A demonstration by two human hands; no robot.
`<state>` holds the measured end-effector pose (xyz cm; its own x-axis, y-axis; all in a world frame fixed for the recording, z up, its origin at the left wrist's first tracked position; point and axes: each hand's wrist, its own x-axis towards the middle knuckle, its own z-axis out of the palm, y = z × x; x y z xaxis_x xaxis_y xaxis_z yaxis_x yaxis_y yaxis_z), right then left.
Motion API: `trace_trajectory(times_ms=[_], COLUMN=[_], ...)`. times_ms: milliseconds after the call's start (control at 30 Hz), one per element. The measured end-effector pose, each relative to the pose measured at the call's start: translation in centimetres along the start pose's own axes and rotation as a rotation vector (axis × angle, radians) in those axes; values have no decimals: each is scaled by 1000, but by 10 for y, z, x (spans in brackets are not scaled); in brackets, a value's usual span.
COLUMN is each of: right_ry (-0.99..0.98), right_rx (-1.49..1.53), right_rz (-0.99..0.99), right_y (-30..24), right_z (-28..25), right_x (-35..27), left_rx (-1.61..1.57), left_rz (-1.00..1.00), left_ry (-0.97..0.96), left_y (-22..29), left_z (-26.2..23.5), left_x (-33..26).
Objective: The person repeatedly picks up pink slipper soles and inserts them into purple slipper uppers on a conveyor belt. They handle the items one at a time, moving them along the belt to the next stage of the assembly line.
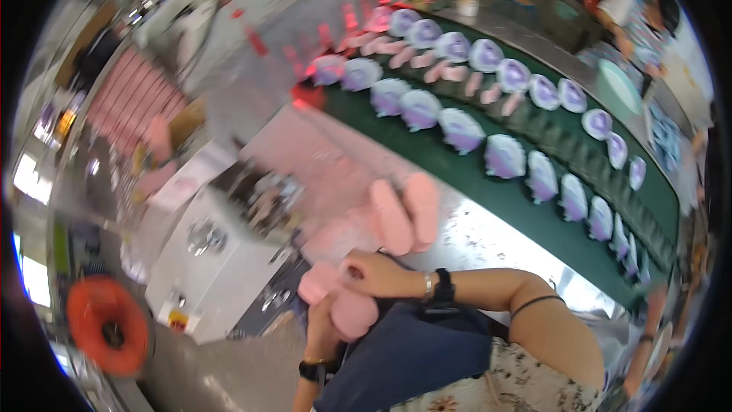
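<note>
In front of my body, my left hand [323, 319] is closed on a soft pink insole [355, 314], its fingers on the near side of the piece. My right hand [375, 273] is closed at the far edge of the same pink work, with the fingertips curled in. A second rounded pink part [319, 281] sticks out to the left; whether it belongs to the same piece I cannot tell. Just beyond the hands, two more pink insoles [390, 217] lie side by side on the metal worktable [488, 233].
A white sewing machine [194, 259] stands left of my hands. Past the table runs a green conveyor [450, 149] with rows of purple-and-white shoe parts [461, 130] and small pink pieces [454, 74]. An orange ring-shaped object [80, 317] is at lower left. Another person [640, 27] is at far right.
</note>
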<state>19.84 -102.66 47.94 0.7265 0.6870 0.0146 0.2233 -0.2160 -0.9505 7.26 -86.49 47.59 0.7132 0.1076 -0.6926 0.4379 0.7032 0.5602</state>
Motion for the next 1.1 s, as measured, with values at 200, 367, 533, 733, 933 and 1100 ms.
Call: trace_trajectory(times_ms=[200,367,533,733,933,1100], right_ry=[34,283,282,456,383,497], right_rx=[267,261,206,-662,-316,-15], right_rz=[113,368,348,-91,361,331], right_y=[41,79,75,40,83,89], right_z=[25,0,8,-35,4,-6], right_x=[50,148,187,172,212,231], left_rx=[-155,-293,-281,-251,-246,-243], left_rz=[-94,-137,-144,-116,-66,-29], left_ry=[103,-23,-89,-64,76,80], left_y=[7,10,-1,-6,-16,-9], left_z=[-20,-38,-50,-56,-70,-54], left_x=[-19,-49,-50,-47,-46,-52])
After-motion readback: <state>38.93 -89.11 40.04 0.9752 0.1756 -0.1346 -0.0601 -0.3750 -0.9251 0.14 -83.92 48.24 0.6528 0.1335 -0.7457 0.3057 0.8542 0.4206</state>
